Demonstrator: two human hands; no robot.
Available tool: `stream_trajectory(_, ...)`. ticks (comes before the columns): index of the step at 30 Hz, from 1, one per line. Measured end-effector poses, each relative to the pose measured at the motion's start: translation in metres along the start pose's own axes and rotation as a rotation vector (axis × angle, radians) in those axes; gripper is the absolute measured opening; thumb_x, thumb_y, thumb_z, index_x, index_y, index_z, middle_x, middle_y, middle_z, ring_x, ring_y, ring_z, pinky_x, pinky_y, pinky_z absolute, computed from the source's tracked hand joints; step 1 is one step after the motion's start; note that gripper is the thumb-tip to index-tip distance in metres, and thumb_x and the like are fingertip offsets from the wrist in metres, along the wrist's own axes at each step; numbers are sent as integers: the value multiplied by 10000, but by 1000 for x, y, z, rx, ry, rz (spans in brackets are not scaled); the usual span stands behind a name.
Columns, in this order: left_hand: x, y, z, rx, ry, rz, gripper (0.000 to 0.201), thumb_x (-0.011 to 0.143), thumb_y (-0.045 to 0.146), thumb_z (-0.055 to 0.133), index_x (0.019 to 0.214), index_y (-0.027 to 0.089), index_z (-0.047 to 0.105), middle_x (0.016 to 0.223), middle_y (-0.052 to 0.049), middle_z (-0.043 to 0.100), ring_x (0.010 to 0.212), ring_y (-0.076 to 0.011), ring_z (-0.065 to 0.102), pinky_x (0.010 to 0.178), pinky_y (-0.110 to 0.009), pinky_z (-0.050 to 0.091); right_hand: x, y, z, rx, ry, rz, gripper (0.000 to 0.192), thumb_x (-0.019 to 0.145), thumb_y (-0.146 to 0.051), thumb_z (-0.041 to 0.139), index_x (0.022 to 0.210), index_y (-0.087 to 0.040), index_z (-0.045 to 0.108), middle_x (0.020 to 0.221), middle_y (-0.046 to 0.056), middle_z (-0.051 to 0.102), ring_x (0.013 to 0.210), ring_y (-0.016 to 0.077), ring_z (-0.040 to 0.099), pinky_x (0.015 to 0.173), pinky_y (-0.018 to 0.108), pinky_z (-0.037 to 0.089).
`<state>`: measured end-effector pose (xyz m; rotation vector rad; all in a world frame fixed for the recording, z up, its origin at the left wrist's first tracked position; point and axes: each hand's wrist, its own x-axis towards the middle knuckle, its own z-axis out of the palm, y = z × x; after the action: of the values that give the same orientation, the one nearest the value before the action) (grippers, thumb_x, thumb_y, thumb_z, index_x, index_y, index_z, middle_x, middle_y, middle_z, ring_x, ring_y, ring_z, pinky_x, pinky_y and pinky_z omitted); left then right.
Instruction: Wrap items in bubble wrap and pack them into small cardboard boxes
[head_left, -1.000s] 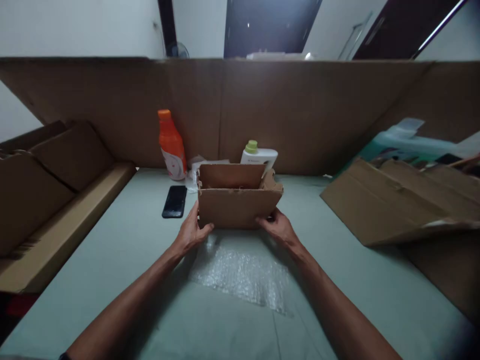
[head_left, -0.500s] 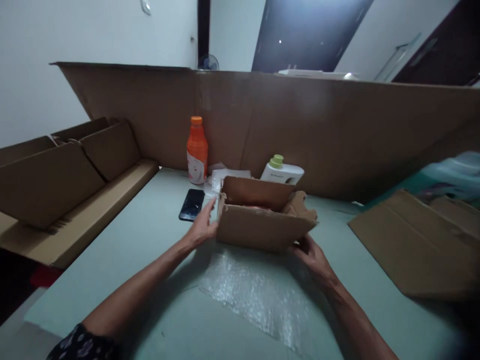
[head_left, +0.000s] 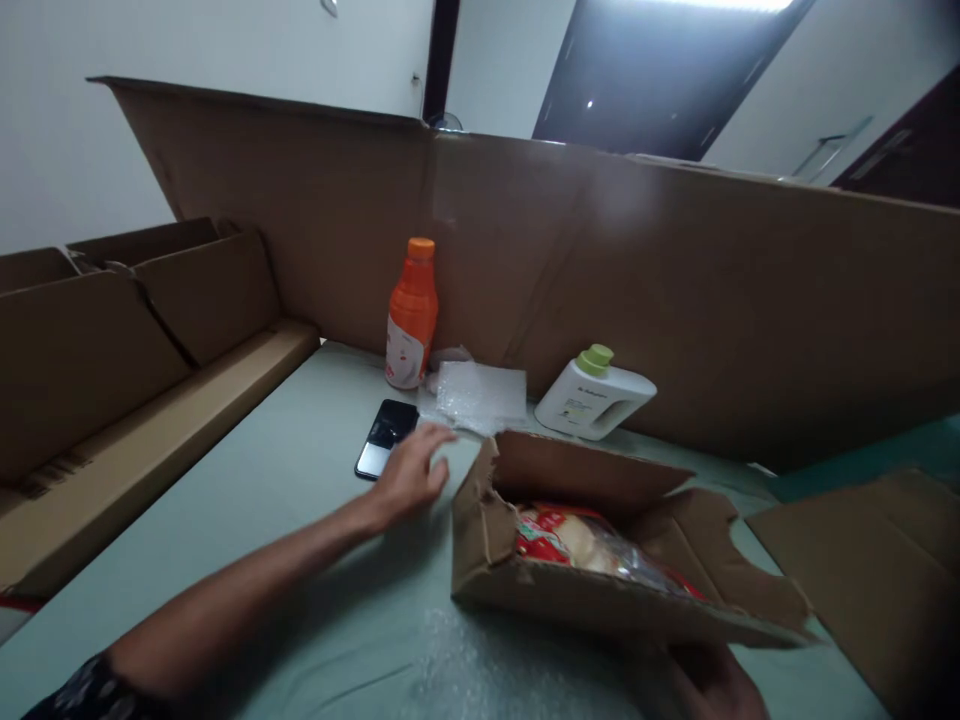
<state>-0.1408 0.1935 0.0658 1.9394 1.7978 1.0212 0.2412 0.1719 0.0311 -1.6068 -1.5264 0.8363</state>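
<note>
Since only the right hand (head_left: 712,680) is at the open-topped cardboard box (head_left: 600,600), low on its near side toward the right end, a lift from that 1 spot could twist or tip it. Such a tilt might send the red-printed plastic packet (head_left: 559,540) inside sliding against the torn left end or the notched right end, where worn cardboard could give way. The left hand (head_left: 412,475) has an empty grip, fingers loosely parted, apart from the box and just beside the smartphone (head_left: 386,440); a careless sweep could shove the phone across the bench (head_left: 292,490). The bubble wrap (head_left: 487,665) near the box's front could snag or slip if dragged.

The right hand's fingers are hidden in the box's shadow, so whether its grip clasps the cardboard is unclear. Also hidden are the box's underside and the packet's lower part; glare blurs the pale contents. The bubble wrap leaves the bottom of view, and the folded cardboard (head_left: 862,570) at far right is cut off and dim.
</note>
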Motion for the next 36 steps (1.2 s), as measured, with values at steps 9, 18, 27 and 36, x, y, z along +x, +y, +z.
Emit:
stream_trajectory(9, 157, -27, 10, 229, 44, -40, 356, 954, 341, 637, 1273, 189, 598, 1330, -104, 604, 1159, -257, 617, 974, -490, 539, -14, 30, 51, -37, 10, 0, 648, 775, -634, 635, 1268, -215, 610, 1266, 113, 715, 1188, 346, 655, 1056, 435, 508)
stream_trajectory(18, 160, -5, -22, 44, 107, -73, 218, 842, 330, 755, 965, 164, 685, 1022, -61, 690, 965, -213, 645, 846, -368, 537, -10, 33, 42, -14, -92, -71, 578, 762, -537, 673, 1235, -208, 635, 1245, 123, 728, 1146, 361, 684, 996, 460, 560)
stream_trajectory(27, 26, 26, -136, -477, 333, -207, 485, 641, 640, 726, 711, 190, 559, 639, 29, 557, 551, -115, 513, 524, -238, 399, -7, 0, 41, 31, -10, -204, 537, 750, -542, 634, 1181, -222, 603, 1146, 105, 746, 1049, 334, 709, 932, 475, 579)
stream_trajectory(36, -144, 70, -100, -758, 153, -436, 494, 630, 621, 821, 736, 190, 603, 616, 43, 558, 514, -92, 474, 508, -216, 389, -89, -95, 20, -216, -61, -696, 362, 893, -462, 602, 1210, -298, 660, 1176, 95, 729, 1062, 329, 682, 919, 499, 538)
